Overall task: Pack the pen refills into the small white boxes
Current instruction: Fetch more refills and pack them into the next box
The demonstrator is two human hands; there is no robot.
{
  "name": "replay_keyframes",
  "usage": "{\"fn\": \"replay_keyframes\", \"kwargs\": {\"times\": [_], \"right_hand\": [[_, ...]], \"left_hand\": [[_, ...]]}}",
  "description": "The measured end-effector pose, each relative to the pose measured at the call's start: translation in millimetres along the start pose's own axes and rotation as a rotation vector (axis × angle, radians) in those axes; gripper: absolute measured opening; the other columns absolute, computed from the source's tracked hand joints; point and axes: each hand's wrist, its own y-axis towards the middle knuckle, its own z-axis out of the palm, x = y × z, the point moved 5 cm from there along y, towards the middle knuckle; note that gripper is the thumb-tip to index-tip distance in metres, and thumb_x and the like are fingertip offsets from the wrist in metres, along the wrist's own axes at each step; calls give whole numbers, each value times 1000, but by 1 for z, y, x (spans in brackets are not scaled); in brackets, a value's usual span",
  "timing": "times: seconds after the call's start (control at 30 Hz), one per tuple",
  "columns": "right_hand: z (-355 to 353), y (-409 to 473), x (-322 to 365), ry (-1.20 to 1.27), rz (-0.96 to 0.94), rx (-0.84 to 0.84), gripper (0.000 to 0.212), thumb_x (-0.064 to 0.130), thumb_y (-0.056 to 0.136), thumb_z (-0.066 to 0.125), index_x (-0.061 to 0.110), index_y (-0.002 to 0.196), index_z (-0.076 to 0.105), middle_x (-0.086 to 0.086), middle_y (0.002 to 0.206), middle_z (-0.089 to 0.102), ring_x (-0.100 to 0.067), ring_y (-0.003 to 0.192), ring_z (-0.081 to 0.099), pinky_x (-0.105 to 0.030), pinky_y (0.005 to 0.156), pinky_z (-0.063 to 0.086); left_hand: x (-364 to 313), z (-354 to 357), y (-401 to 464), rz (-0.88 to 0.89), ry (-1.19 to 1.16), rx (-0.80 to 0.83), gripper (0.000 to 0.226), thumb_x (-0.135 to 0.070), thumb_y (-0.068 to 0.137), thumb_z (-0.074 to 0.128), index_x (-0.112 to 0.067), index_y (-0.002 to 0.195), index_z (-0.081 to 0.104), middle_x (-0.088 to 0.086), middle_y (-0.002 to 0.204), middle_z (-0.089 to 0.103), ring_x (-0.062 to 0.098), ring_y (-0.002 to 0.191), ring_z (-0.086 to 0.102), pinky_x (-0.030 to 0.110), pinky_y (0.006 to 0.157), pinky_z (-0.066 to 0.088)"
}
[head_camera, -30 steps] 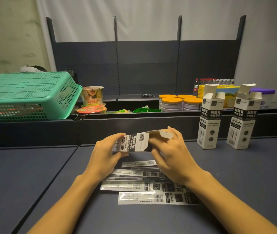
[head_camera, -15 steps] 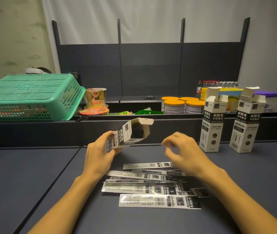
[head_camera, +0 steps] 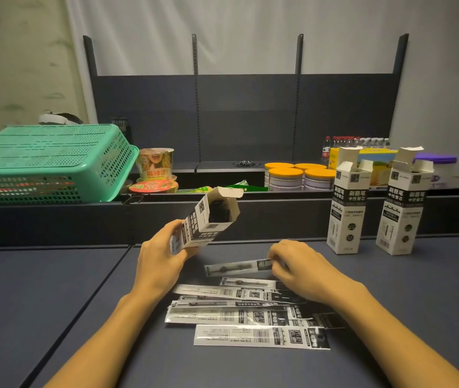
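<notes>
My left hand [head_camera: 161,259] grips a small white box [head_camera: 206,219] with black print, tilted so its opened top faces up and right. My right hand [head_camera: 301,267] pinches the right end of one packaged pen refill [head_camera: 236,268], raised slightly above the table. Several more flat refill packets [head_camera: 250,315] lie in a loose stack on the dark table below my hands. Two more white boxes stand upright with open flaps at the right, one [head_camera: 348,203] nearer the middle and the other [head_camera: 402,205] further right.
A green plastic basket [head_camera: 46,161] lies upside down on the shelf at the left. Noodle cups [head_camera: 154,169], orange-lidded tins [head_camera: 295,175], a yellow carton and water bottles [head_camera: 354,142] sit along the shelf behind a dark ledge [head_camera: 278,214].
My right hand let go of the box's flap, came down to the packets and picked one refill up by its end. My left hand tilted the box so its open mouth faces right.
</notes>
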Motion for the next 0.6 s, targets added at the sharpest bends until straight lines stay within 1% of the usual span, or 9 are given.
{"fn": "replay_keyframes", "kwargs": {"times": [0.07, 0.13, 0.2, 0.27, 0.3, 0.37, 0.47, 0.53, 0.6], "right_hand": [[-8, -2, 1, 59, 8, -63, 9, 25, 94, 48, 24, 99, 55, 7, 99, 57, -15, 90, 55, -37, 81, 49], [-17, -3, 1, 144, 8, -132, 5, 23, 89, 57, 28, 92, 58, 11, 94, 61, -9, 80, 59, -36, 76, 52], [-26, -2, -2, 299, 19, -195, 9, 19, 86, 67, 27, 84, 66, 11, 83, 66, -7, 65, 63, -29, 66, 55], [-34, -3, -4, 446, 42, -209, 5, 15, 82, 74, 20, 80, 73, 6, 73, 69, -13, 53, 66, -18, 52, 50], [-36, -4, -5, 503, 56, -200, 3, 15, 80, 77, 17, 82, 74, 4, 71, 69, -17, 52, 67, -14, 47, 46], [-37, -6, -8, 599, 89, -182, 14, 16, 76, 81, 15, 86, 72, -1, 72, 70, -21, 53, 69, -18, 43, 45], [-37, -7, -8, 677, 121, -157, 23, 21, 71, 83, 11, 82, 67, -7, 69, 69, -22, 54, 70, -28, 43, 48], [-38, -7, -5, 760, 122, -146, 24, 21, 70, 83, 6, 79, 66, -7, 68, 70, -21, 57, 70, -25, 43, 47], [-43, -10, -3, 897, 110, -158, 23, 17, 70, 81, 1, 80, 67, -12, 74, 72, -22, 59, 69, -24, 44, 48]], "left_hand": [[1, 0, 0, -13, -6, -5, 54, -23, 75, 80, -23, 123, 58, -12, 112, 65, 0, 96, 58, 2, 75, 39], [1, 0, -1, -17, -8, -7, 54, -24, 74, 81, -22, 124, 58, -14, 111, 63, 0, 95, 57, 4, 76, 40], [2, 0, -1, -14, -7, -7, 54, -24, 74, 80, -23, 123, 58, -13, 111, 64, 2, 96, 57, 7, 76, 42], [3, 0, 0, -11, -7, -12, 53, -26, 75, 80, -23, 123, 57, -12, 112, 65, 4, 98, 59, 13, 78, 45], [3, 0, 0, -10, -5, -13, 53, -26, 75, 80, -23, 123, 57, -11, 114, 65, 6, 100, 59, 17, 80, 47], [4, 0, 1, -11, -1, -14, 53, -26, 76, 80, -23, 124, 57, -9, 115, 66, 7, 102, 60, 21, 83, 49], [4, 1, 1, -19, 2, -15, 54, -24, 75, 79, -21, 124, 57, -6, 117, 65, 9, 102, 59, 21, 84, 47], [3, 0, 1, -20, 4, -19, 55, -24, 75, 80, -21, 125, 57, -7, 117, 65, 8, 102, 58, 19, 83, 46], [4, 0, 1, -22, -1, -21, 54, -24, 75, 80, -22, 124, 57, -7, 116, 65, 9, 103, 58, 22, 84, 48]]}}
